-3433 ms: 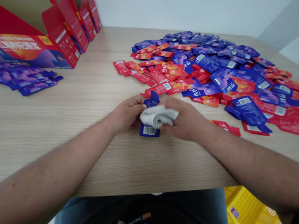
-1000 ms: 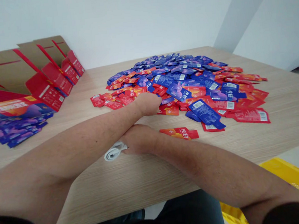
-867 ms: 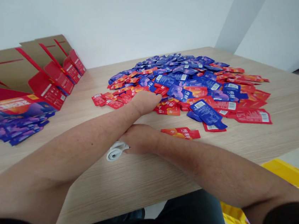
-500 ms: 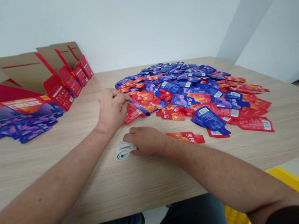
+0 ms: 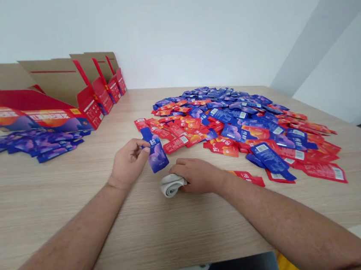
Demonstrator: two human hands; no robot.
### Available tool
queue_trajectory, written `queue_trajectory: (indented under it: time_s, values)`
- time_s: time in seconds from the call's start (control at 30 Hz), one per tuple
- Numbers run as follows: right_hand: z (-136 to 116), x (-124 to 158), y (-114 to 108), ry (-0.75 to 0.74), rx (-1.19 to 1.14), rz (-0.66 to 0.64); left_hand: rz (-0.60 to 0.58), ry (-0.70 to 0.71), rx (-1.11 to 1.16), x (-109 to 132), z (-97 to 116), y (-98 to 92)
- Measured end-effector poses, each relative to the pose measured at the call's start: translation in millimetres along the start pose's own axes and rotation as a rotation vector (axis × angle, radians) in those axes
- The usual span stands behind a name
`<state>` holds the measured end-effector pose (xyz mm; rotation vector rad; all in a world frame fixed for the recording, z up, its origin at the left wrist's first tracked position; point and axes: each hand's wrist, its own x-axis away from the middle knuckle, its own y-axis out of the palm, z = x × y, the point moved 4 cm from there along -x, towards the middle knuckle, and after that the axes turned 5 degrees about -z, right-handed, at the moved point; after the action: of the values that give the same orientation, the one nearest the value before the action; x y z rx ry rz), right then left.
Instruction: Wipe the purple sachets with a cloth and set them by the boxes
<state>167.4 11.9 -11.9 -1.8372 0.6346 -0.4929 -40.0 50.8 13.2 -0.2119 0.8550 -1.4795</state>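
Observation:
Between the thumb and fingers of my left hand is a blue sachet, pinched near its narrow neck and held above the table with its printed front showing. Close by on the right, my right hand is closed around a rolled whitish cloth, whose spiral end points towards me. A red sachet lies partly hidden behind my right forearm. Beyond both hands spreads a large heap of blue and red sachets.
Red printed cartons with raised brown flaps stand in a row at the back left. In front of them lies a pile of blue sachets. Part of a yellow crate shows below the wooden table edge at right.
My left hand has drawn the blue sachet back from the heap towards me, and its front is now plain to see. My right hand still grips the cloth. The view has shifted left.

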Motion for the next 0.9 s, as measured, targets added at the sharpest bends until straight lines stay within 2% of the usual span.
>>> queue_trajectory:
  time_s: [0.1,0.2,0.3,0.43,0.53,0.63,0.8,0.9]
  values:
    - [1,4,-7,-0.012,-0.039,-0.077,-0.026,-0.120,0.018,-6,-6,9.4]
    - [1,9,-15,0.014,-0.052,-0.100,-0.101,-0.225,0.279,-8,-12,26.3]
    - [1,13,-24,0.072,-0.024,0.018,-0.203,-0.328,0.480,-3,-14,44.2]
    - [6,15,-26,0.126,0.036,0.218,-0.331,-0.403,0.613,5,-8,59.2]
    - [12,14,-21,0.178,0.078,0.271,-0.387,-0.413,0.610,10,-2,61.0]
    - [12,13,-18,0.218,0.073,0.313,-0.388,-0.370,0.479,10,3,56.8]
    - [-2,10,-12,0.114,0.098,0.170,-0.394,-0.255,0.332,8,3,53.6]
    - [3,11,-17,0.192,0.077,0.256,-0.412,-0.220,0.329,8,0,56.3]
